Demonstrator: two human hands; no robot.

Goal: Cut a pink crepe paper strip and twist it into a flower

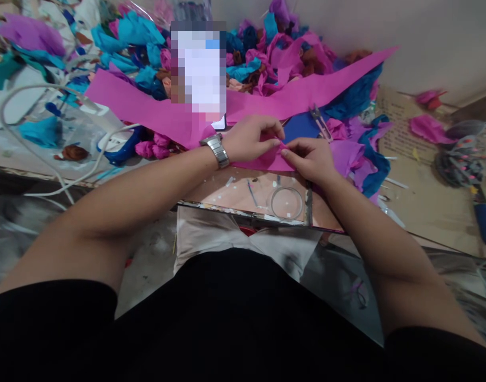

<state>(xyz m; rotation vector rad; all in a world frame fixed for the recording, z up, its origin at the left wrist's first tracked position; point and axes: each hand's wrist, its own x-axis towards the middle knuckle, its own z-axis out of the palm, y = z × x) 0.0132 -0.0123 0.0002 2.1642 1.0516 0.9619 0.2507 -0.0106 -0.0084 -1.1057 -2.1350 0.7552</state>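
Both my hands meet over the table's front part, pinching a piece of pink crepe paper. My left hand, with a metal watch at its wrist, has thumb and index finger closed on the paper's edge. From the other side, my right hand grips the same edge between thumb and fingertips. A long pink crepe strip stretches behind the hands to the upper right, and another pink length runs to the left. Small metal snips lie just behind my right hand on something blue.
A blurred-out screen stands behind the hands, before heaps of pink, blue and brown crepe paper. A white cable and a blue-and-white power strip are on the left. A clear tape ring lies near the front edge. Cardboard lies right.
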